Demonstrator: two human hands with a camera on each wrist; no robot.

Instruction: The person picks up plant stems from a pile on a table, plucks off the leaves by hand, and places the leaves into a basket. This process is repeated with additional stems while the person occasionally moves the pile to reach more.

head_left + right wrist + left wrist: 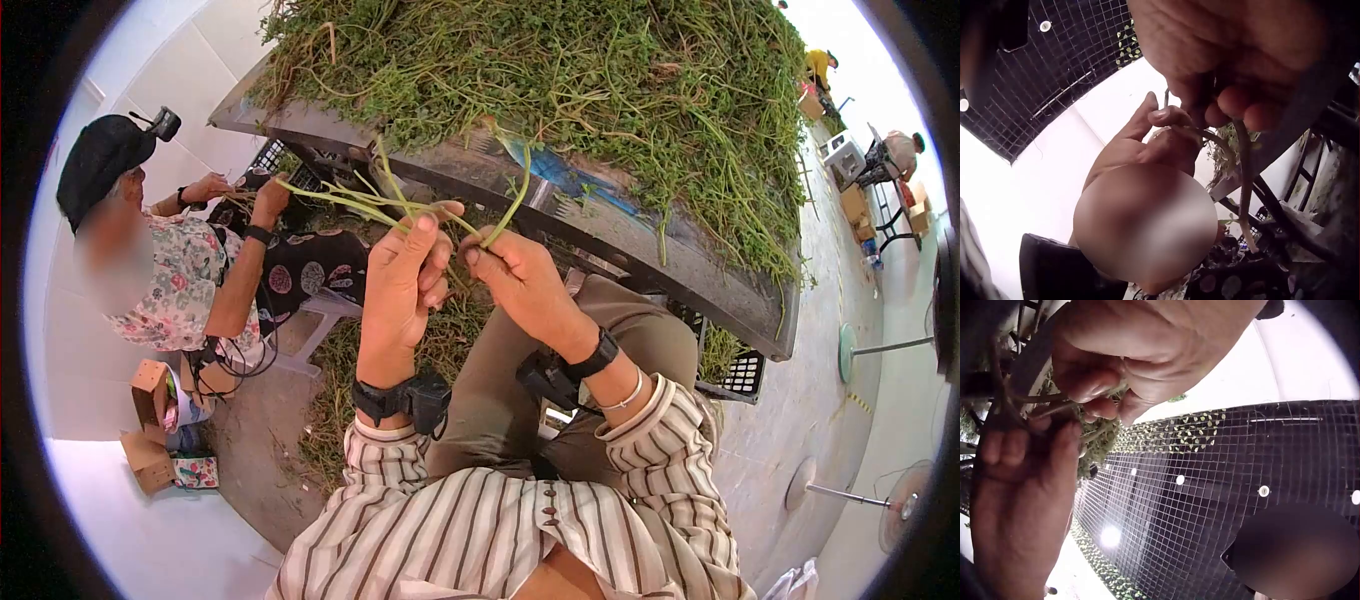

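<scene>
My left hand (400,285) is raised in front of my lap and grips a few long green plant stems (350,197), their ends pointing left past the thumb. Close beside it, my right hand (528,292) pinches a bent green stem (519,203) between thumb and fingers. The right wrist view has a stem (1245,181) hanging below the right fingers, with the left hand just behind. Both hands nearly meet in the left wrist view, stems crossing between them. Beyond them a large heap of leafy green stalks (560,75) covers the table.
The table's dark metal edge (640,255) runs just past my hands. More greens (335,400) lie on the floor at left, and a black crate (742,378) stands under the table at right. A person in a floral shirt (185,280) sits at left, handling stems. Cardboard boxes (150,465) lie behind.
</scene>
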